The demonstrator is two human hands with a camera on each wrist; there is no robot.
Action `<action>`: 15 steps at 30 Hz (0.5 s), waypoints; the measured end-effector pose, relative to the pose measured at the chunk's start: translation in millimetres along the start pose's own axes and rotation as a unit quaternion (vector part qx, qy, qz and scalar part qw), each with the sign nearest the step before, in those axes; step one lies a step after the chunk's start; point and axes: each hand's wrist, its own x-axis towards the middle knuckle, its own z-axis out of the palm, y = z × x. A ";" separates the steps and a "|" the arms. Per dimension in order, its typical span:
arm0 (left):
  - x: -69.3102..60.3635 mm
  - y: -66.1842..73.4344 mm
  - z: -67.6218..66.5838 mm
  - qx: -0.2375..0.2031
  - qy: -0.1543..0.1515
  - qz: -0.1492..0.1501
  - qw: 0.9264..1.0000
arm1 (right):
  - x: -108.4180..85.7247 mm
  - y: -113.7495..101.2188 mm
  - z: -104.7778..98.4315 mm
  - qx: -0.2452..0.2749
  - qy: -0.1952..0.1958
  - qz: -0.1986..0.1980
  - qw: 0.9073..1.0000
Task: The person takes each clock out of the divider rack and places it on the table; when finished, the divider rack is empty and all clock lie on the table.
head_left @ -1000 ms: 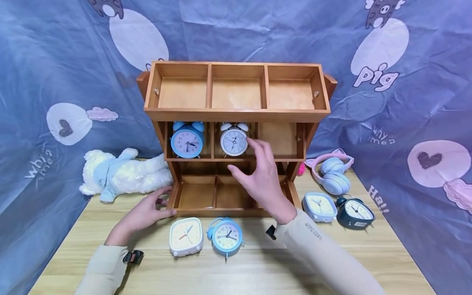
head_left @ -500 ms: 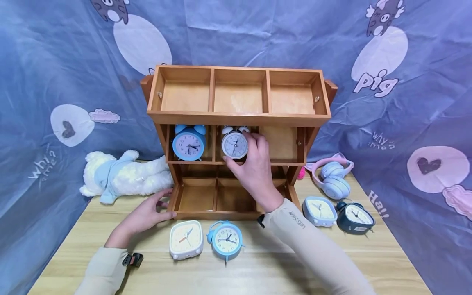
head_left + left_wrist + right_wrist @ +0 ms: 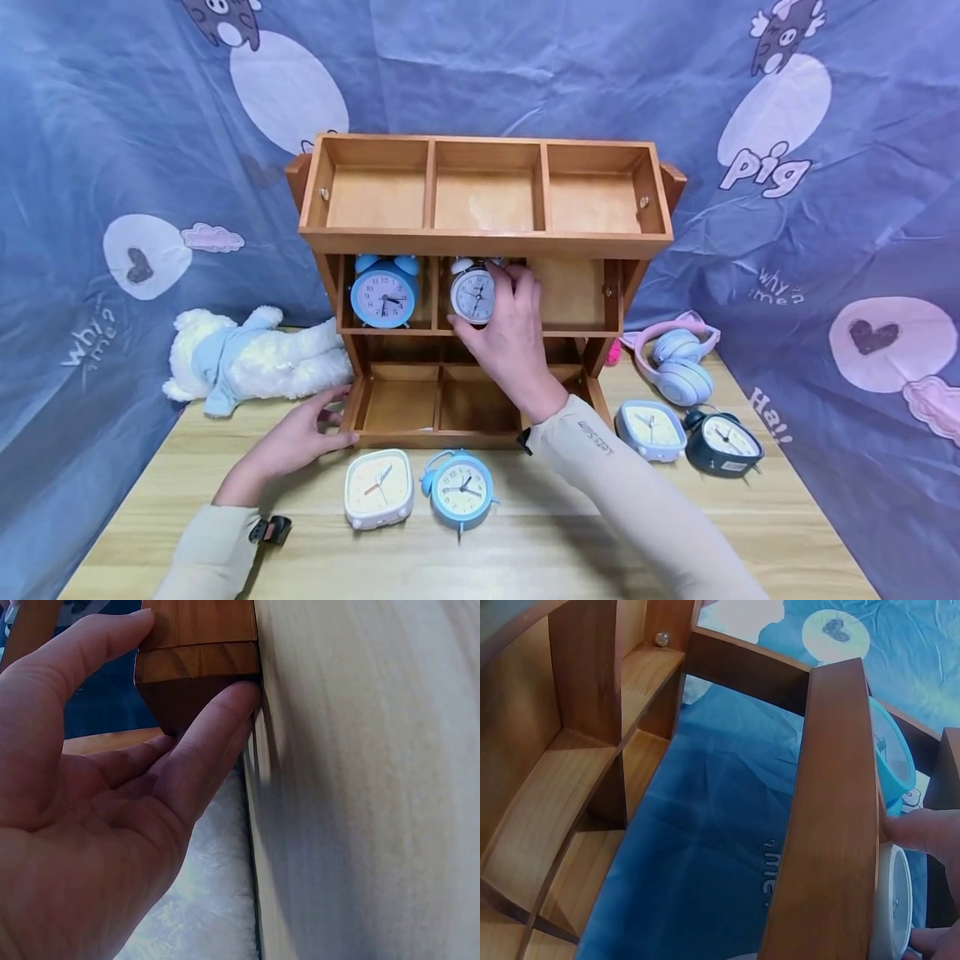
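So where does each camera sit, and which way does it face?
Head: on the head, facing forward and down at the wooden rack; both sleeves, left fingers and right fingers show.
Left wrist: worn there, looking at the rack's corner; left fingers and palm show.
Right wrist: worn there, looking at the rack's compartments; right fingers show.
Head and right wrist share the round white clock.

White clock partly covered
The right hand hides its right side in the head view; the bottom edge cuts off both sleeves.
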 end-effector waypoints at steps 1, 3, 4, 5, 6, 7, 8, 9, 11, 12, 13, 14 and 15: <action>0.2 -0.1 -0.1 0.001 0.002 0.002 1.000 | 0.4 -0.8 0.7 0.001 0.002 0.002 1.000; 0.6 0.0 -0.5 0.002 0.005 0.003 1.000 | 1.1 -2.5 1.8 0.003 0.007 0.005 1.000; 0.8 -0.1 -0.8 0.002 0.006 0.004 1.000 | 1.3 -3.2 2.3 0.004 0.010 0.006 1.000; 0.8 0.0 -1.1 0.002 0.006 0.003 1.000 | 1.4 -3.7 2.9 0.005 0.012 0.007 1.000; 0.7 0.2 -1.3 0.003 0.006 0.002 1.000 | 1.5 -4.1 3.3 0.005 0.013 0.009 1.000; 0.6 0.3 -1.5 0.004 0.006 0.001 1.000 | 1.3 -4.6 3.5 0.006 0.014 0.010 1.000; 0.6 0.1 -1.5 0.003 0.005 0.000 1.000 | 1.1 -4.7 3.9 0.005 0.013 0.011 1.000; 0.4 0.0 -1.5 0.001 0.004 -0.002 1.000 | 0.7 -4.9 4.1 0.004 0.013 0.012 1.000; 0.1 -0.5 -0.9 -0.001 0.002 -0.002 1.000 | -0.3 -5.0 4.5 0.002 0.011 0.013 1.000; 0.0 -0.8 -0.5 -0.002 0.002 -0.002 1.000 | -0.8 -5.0 4.6 0.001 0.011 0.014 1.000; 0.0 -1.3 0.0 -0.004 0.001 -0.003 1.000 | -1.5 -4.9 4.7 0.000 0.010 0.014 1.000; -0.1 -1.7 0.5 -0.005 0.001 -0.004 1.000 | -2.0 -4.8 4.8 -0.001 0.010 0.014 1.000; -0.2 -1.6 1.0 -0.004 0.001 -0.004 1.000 | -2.4 -4.7 4.9 -0.002 0.011 0.013 1.000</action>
